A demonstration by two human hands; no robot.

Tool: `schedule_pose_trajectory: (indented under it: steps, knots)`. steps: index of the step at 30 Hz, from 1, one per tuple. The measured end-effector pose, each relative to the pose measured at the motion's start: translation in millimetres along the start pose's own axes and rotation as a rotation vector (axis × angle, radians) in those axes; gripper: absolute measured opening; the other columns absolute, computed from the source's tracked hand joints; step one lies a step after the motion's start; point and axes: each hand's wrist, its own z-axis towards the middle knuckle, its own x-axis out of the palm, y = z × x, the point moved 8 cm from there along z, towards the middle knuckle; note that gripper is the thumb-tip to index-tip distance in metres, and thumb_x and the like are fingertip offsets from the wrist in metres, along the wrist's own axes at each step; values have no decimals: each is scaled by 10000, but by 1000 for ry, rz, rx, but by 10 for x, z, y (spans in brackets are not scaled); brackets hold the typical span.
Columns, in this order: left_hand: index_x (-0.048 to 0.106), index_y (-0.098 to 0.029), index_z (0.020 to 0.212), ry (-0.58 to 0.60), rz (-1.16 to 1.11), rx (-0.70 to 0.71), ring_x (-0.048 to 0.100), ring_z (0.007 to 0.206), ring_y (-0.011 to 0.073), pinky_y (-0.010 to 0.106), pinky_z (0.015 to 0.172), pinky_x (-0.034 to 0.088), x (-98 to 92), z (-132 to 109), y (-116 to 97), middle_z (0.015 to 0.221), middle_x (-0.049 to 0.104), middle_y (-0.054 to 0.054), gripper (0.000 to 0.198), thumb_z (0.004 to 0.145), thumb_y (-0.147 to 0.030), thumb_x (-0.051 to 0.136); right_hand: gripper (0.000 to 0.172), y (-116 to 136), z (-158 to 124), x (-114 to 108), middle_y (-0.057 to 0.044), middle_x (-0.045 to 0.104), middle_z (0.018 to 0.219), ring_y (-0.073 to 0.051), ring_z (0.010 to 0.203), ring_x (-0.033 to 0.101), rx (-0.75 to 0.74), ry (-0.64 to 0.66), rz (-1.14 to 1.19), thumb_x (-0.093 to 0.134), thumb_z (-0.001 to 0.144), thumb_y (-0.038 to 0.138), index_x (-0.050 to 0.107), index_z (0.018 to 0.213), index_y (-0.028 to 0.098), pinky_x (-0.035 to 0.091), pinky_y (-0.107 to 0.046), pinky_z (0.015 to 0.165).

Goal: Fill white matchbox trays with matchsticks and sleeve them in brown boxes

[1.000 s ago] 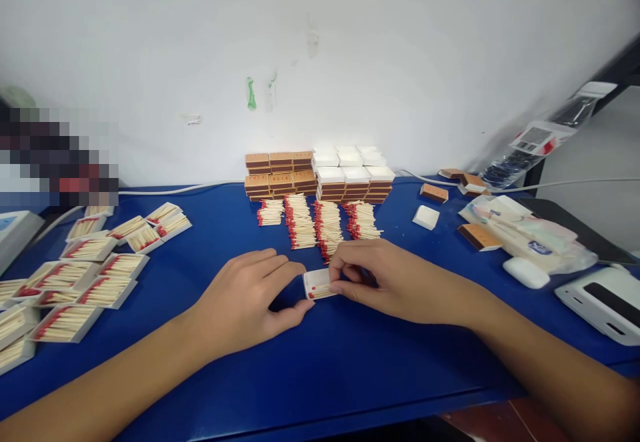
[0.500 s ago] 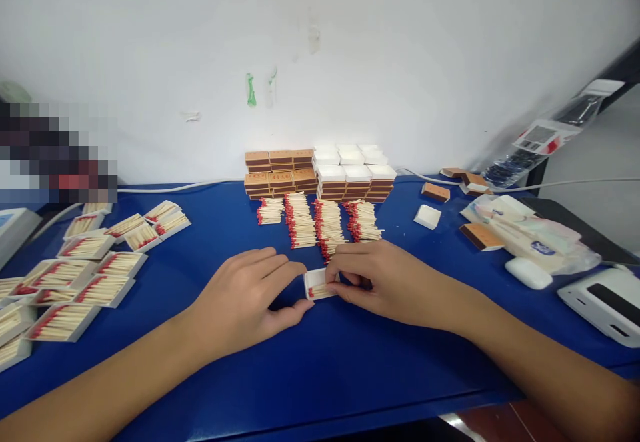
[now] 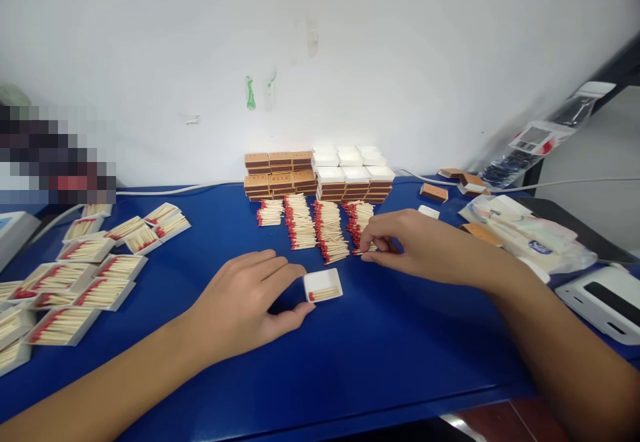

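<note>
A small white matchbox tray [image 3: 323,285] lies on the blue table [image 3: 350,362] with a few red-tipped matches in it. My left hand [image 3: 245,305] rests beside it, thumb and forefinger pinching the tray's left edge. My right hand [image 3: 415,245] is further back, its fingers pinched on matches at the near end of the rightmost match pile [image 3: 359,222]. Three more rows of loose matches [image 3: 313,223] lie to the left of that pile.
Stacks of brown matchbox sleeves [image 3: 280,174] and white trays [image 3: 355,172] stand against the wall. Several filled trays [image 3: 75,275] cover the left side. On the right lie loose boxes [image 3: 434,193], plastic packets [image 3: 530,232] and a white device [image 3: 600,299]. A cable runs along the back.
My right hand has left the tray and moved back and right to the rightmost match pile. The left hand and the tray have stayed in place.
</note>
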Motion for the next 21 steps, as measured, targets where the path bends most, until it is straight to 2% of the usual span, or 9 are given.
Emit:
schedule_pose_trajectory:
  steps: [6, 13, 16, 21]
  knots:
    - [701, -160, 1092, 19, -10, -4, 631, 653, 167, 318, 657, 516, 20, -15, 2, 765, 685, 4, 211, 960, -323, 718, 107, -97, 20, 57, -18, 677, 750, -175, 660, 578, 61, 43, -26, 678, 913, 267, 709, 821, 222, 371, -300, 584]
    - [701, -155, 1089, 25, -19, -6, 627, 655, 167, 316, 640, 506, 29, -15, 8, 774, 694, 6, 210, 958, -317, 726, 163, -151, 25, 117, -15, 666, 744, -166, 643, 547, 92, 86, -45, 639, 961, 296, 676, 823, 218, 357, -305, 599]
    - [697, -168, 1097, 25, -14, -10, 630, 661, 165, 312, 652, 509, 30, -10, 7, 774, 696, 6, 207, 966, -326, 714, 174, -10, 28, 104, -7, 641, 737, -161, 645, 531, 38, 58, 13, 640, 970, 308, 669, 826, 216, 352, -299, 596]
    - [694, -185, 1101, 16, 3, -13, 628, 656, 161, 316, 682, 519, 30, -5, 3, 768, 696, 3, 200, 971, -337, 698, 180, 454, 24, 106, 9, 603, 741, -144, 653, 528, -100, -35, 214, 615, 1014, 320, 693, 895, 211, 388, -281, 613]
